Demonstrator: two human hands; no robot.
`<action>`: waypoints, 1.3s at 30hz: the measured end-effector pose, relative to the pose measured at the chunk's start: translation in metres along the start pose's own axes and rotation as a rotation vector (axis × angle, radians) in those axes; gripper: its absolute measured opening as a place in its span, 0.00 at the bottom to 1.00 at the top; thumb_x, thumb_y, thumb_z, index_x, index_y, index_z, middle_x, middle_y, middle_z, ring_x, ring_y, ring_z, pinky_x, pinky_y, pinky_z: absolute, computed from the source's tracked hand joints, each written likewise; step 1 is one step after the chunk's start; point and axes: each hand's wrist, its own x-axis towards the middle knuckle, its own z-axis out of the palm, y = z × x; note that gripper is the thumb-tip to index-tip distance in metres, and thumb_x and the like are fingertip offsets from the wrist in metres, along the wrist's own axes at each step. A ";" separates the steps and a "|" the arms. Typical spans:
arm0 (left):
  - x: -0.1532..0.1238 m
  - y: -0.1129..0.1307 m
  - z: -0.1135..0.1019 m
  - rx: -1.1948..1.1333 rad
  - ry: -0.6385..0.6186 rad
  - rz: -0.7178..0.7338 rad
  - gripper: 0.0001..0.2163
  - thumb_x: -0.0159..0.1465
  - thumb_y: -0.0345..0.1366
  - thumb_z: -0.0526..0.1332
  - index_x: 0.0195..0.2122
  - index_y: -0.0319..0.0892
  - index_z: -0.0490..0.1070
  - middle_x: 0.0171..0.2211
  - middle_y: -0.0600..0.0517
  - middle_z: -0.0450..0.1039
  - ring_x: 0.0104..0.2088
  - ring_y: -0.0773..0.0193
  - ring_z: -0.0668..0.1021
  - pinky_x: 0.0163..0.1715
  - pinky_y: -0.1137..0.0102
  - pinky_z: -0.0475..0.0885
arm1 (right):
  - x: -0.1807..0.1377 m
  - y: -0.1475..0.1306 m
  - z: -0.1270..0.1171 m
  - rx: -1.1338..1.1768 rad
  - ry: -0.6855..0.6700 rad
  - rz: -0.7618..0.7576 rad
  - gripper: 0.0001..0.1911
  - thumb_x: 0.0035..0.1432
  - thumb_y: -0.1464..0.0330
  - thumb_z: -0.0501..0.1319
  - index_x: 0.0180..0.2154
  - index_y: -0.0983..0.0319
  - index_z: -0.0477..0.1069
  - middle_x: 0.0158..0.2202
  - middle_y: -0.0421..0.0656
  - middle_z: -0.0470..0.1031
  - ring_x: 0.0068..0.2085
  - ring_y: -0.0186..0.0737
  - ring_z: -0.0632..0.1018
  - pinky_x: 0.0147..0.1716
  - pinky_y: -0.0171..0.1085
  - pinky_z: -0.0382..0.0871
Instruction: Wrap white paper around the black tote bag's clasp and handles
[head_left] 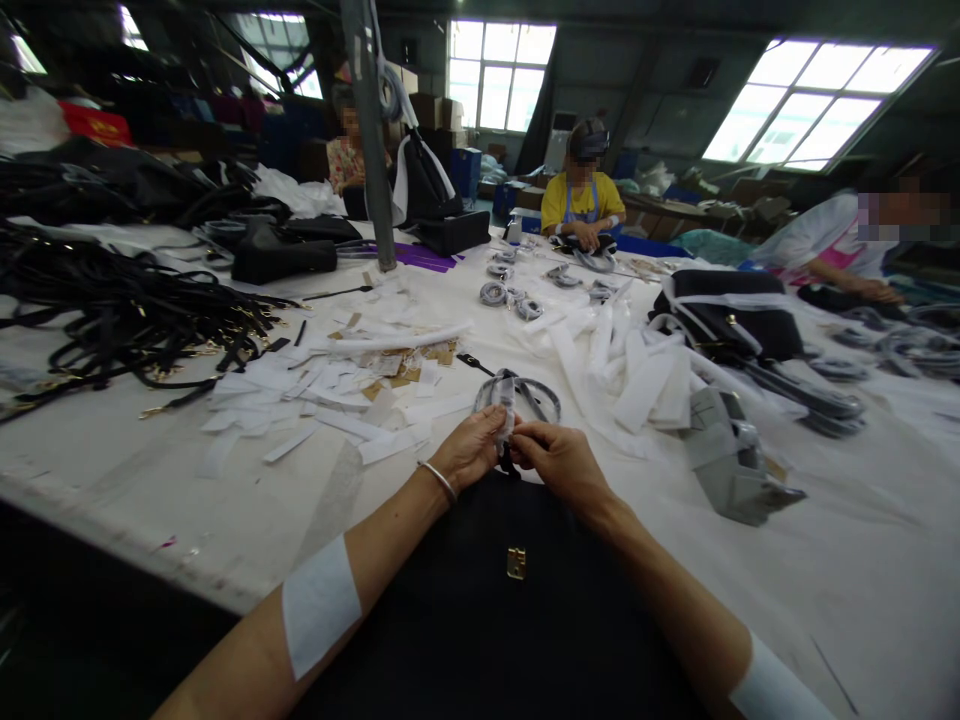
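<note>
A black bag [480, 630] with a gold clasp [516, 563] lies in front of me, close to my body. At its far end a bag strap [546, 392] wrapped in pale, see-through film loops up on the table. My left hand [474, 447] is closed, pinching the wrapped part of the strap between thumb and fingers. Right beside it, my right hand [559, 462] is closed too, its bent fingertips pinching the lower edge of the same wrapped part. The fingers hide exactly where the strap meets the bag.
White paper strips [300, 385] lie scattered left of centre. Many black straps [150, 310] with gold hooks are heaped farther left. To the right stand a grey tape dispenser [739, 465] and another black bag [731, 310]. A metal post [371, 130] rises from the table. Co-workers [581, 195] sit opposite.
</note>
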 end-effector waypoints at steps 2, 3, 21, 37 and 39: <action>0.000 -0.001 0.001 -0.009 0.009 0.001 0.17 0.50 0.42 0.72 0.32 0.36 0.71 0.27 0.51 0.71 0.26 0.65 0.73 0.26 0.69 0.70 | -0.001 -0.002 0.000 -0.097 0.007 -0.061 0.11 0.59 0.64 0.59 0.36 0.58 0.79 0.27 0.40 0.79 0.28 0.37 0.79 0.29 0.33 0.70; 0.000 -0.002 0.002 -0.018 0.023 0.007 0.16 0.50 0.42 0.72 0.32 0.36 0.71 0.27 0.51 0.71 0.26 0.66 0.74 0.26 0.70 0.70 | -0.002 -0.004 0.000 -0.143 0.016 -0.091 0.10 0.59 0.65 0.58 0.36 0.58 0.79 0.27 0.40 0.79 0.29 0.37 0.79 0.29 0.33 0.70; 0.000 -0.018 0.020 -0.016 0.297 0.118 0.13 0.53 0.39 0.70 0.27 0.38 0.67 0.24 0.54 0.69 0.26 0.71 0.72 0.31 0.75 0.68 | -0.017 0.013 0.012 -0.806 0.248 -0.445 0.13 0.62 0.69 0.53 0.27 0.60 0.72 0.25 0.43 0.74 0.28 0.36 0.73 0.30 0.33 0.60; -0.013 -0.013 0.021 0.415 -0.013 0.074 0.21 0.58 0.55 0.62 0.32 0.39 0.65 0.20 0.57 0.65 0.21 0.71 0.70 0.26 0.73 0.64 | 0.024 -0.017 -0.042 0.230 0.123 0.185 0.22 0.54 0.50 0.61 0.33 0.64 0.76 0.22 0.41 0.73 0.24 0.35 0.72 0.21 0.32 0.64; -0.013 -0.011 0.023 0.455 -0.059 0.079 0.21 0.59 0.56 0.60 0.32 0.40 0.65 0.21 0.57 0.64 0.20 0.72 0.67 0.24 0.74 0.63 | 0.026 -0.015 -0.040 0.278 0.004 0.192 0.22 0.51 0.51 0.64 0.30 0.65 0.77 0.21 0.41 0.73 0.22 0.33 0.71 0.21 0.31 0.63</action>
